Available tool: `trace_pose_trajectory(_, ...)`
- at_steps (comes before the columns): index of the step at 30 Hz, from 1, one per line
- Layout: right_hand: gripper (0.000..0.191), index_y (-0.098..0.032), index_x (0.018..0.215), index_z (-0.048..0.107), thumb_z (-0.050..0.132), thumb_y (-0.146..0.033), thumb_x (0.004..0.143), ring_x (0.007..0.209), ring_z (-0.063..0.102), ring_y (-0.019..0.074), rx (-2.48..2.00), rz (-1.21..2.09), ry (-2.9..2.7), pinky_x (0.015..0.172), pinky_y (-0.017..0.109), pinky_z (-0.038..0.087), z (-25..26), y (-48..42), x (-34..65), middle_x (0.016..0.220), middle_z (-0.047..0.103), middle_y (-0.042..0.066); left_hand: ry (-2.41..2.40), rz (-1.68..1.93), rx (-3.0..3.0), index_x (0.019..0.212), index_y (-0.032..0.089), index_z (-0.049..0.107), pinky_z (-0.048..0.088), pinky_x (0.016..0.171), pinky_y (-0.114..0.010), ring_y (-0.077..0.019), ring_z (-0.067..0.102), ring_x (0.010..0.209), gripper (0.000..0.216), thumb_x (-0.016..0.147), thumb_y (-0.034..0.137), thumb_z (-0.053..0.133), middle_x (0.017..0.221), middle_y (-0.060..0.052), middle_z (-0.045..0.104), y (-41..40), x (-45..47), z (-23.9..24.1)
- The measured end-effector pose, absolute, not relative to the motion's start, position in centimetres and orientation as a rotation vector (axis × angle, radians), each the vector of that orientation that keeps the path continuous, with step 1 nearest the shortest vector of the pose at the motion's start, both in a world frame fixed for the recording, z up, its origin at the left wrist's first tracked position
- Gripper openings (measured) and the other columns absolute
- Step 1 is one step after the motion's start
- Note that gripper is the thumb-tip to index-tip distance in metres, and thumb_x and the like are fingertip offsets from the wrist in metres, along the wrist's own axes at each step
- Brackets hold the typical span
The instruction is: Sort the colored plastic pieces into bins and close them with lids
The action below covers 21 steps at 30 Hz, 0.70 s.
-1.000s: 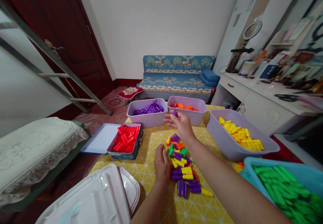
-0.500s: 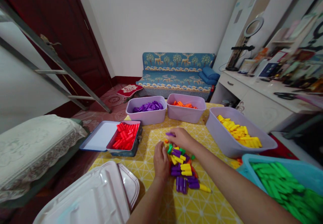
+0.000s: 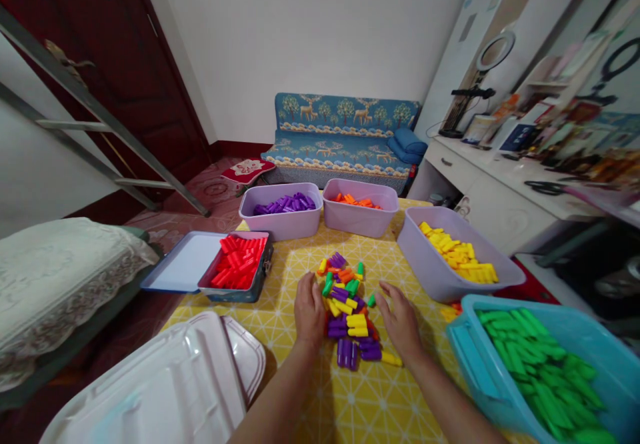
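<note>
White plastic lids (image 3: 170, 371) are being seen nearest, to the left of the fingers of the left hand (image 3: 310, 312), which are being held close together; whether anything is being gripped cannot be told. Between both hands' fingers, a mixed pile of tubular plastic pieces (image 3: 356, 321) is being flanked. The right hand's (image 3: 401, 321) fingers are being held apart, a green piece (image 3: 371, 301) lying near the thumb. Beyond the fingertips, purple pieces (image 3: 287, 205) are being contained by a lilac bin (image 3: 283, 229).
</note>
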State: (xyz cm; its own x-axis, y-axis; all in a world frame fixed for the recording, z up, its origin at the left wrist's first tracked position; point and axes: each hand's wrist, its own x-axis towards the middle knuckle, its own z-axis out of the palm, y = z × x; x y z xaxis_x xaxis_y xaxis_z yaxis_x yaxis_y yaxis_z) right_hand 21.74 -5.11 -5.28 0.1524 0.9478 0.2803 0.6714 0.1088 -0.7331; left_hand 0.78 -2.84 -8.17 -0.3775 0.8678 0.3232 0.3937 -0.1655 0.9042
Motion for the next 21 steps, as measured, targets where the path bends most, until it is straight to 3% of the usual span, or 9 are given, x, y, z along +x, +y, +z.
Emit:
trace_pose_trajectory(3,0.054,-0.023,0.143,0.045,0.047,-0.045,0.093,0.137,0.047,0.0272,-1.642,0.345,-1.750,0.113,0.049,0.039,-7.1,-10.9,23.0,0.146,0.053,0.013,1.698,1.562,1.442,0.118,0.018,0.061,0.043,0.111,-0.046,-0.0250,0.058,0.122,0.034,0.097,0.031,0.039,0.124,-0.013,0.065,-2.8,0.8,-8.2)
trace_pose_trajectory(8,0.096,-0.033,0.156,0.021,0.074,-0.032,0.076,0.151,0.021,0.0336,-1.678,0.257,-2.030,0.119,0.055,0.031,-8.0,-15.3,21.2,0.165,0.020,0.008,1.705,1.558,1.449,0.117,0.017,0.062,0.044,0.109,-0.045,-0.0250,0.059,0.120,0.035,0.097,0.033,0.039,0.122,-0.014,0.066,-3.0,0.8,-7.8)
trace_pose_trajectory(13,0.090,-0.029,0.156,0.021,0.068,-0.018,0.080,0.153,0.017,0.0309,-1.562,0.304,-1.896,0.117,0.053,0.035,-8.0,-10.4,16.7,0.167,0.008,0.010,1.663,1.576,1.426,0.121,0.017,0.062,0.043,0.110,-0.045,-0.0248,0.059,0.122,0.038,0.099,0.036,0.038,0.125,-0.013,0.065,-3.2,0.6,-7.7)
trace_pose_trajectory(16,0.069,-0.025,0.152,0.033,0.057,-0.018,0.088,0.152,0.019,0.0282,-1.449,0.333,-1.801,0.116,0.051,0.036,-7.5,-6.9,14.4,0.167,0.014,0.011,1.589,1.574,1.452,0.125,0.018,0.062,0.041,0.113,-0.045,-0.0253,0.056,0.128,0.040,0.099,0.038,0.040,0.133,-0.013,0.062,-3.3,0.4,-7.7)
trace_pose_trajectory(21,0.042,-0.022,0.136,0.057,0.046,-0.025,0.096,0.134,0.051,0.0216,-1.217,0.504,-1.741,0.111,0.042,0.043,-5.4,-3.1,13.6,0.141,0.058,0.011,1.560,1.487,1.570,0.121,0.022,0.068,0.039,0.115,-0.047,-0.0261,0.051,0.134,0.035,0.096,0.036,0.047,0.141,-0.011,0.058,-3.3,0.3,-7.3)
